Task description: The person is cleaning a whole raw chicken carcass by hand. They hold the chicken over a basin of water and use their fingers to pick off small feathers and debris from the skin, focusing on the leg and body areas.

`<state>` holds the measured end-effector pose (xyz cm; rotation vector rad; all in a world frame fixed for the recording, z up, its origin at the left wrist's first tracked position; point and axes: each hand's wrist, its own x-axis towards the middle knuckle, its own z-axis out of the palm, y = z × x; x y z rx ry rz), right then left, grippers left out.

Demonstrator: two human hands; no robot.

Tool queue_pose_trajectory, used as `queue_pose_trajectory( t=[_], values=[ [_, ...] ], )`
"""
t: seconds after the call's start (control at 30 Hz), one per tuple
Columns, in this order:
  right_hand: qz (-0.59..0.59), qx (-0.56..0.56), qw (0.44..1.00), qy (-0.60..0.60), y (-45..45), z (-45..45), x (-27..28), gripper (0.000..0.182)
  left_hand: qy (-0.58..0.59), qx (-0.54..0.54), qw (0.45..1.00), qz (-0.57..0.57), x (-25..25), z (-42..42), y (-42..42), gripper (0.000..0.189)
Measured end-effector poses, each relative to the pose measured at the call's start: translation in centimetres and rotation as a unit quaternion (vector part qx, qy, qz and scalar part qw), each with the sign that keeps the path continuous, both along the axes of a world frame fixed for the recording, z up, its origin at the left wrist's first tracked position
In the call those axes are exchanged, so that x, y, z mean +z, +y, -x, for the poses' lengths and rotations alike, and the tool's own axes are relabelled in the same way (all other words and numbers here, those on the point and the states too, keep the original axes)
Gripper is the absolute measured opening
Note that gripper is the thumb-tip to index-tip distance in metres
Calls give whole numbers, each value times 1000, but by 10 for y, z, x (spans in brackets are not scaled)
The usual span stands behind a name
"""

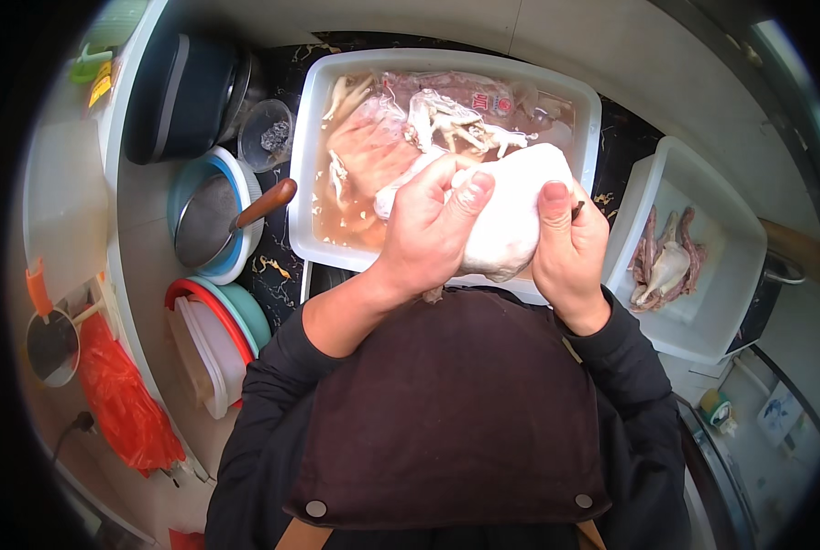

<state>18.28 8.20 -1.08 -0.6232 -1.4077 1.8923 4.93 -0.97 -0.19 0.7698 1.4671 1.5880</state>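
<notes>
Between my hands, above the near side of a white plastic tub, is a pale, plucked poultry carcass, overexposed in the light. My left hand grips its left side, thumb on top. The other side is held by my right hand, thumb also on top. A small dark tip shows by my right fingers; I cannot tell what it is. Cloudy pinkish water fills the tub, with pale poultry feet, a large piece of pink meat and a clear printed plastic bag in it.
At right, another white tub holds a poultry leg and strips of reddish meat. A wood-handled sieve lies on a blue-and-white basin at left. Nearby are a clear bowl with a steel scourer and stacked basins.
</notes>
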Motion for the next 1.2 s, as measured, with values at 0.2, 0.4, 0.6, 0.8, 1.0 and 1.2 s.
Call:
queue_pose_trajectory(
  t=[0.2,0.4,0.6,0.8,1.0,1.2],
  values=[
    [26,9,999,27,2,-1,6,38,50,18,998,-16,6,3,-2,21],
    [25,22,999,25,4,0,4,39,19,50,998,-42,12,-1,-1,22],
    [19,31,999,-2,4,-6,5,43,37,55,996,-54,12,1,-4,26],
    [19,49,999,-8,7,-13,-7,41,57,55,995,-63,10,2,-3,33],
    [21,47,999,-20,8,-15,-6,40,74,44,995,-54,6,6,-3,37],
    [45,91,991,-81,15,-21,11,39,91,40,993,-61,2,9,0,38]
  ],
)
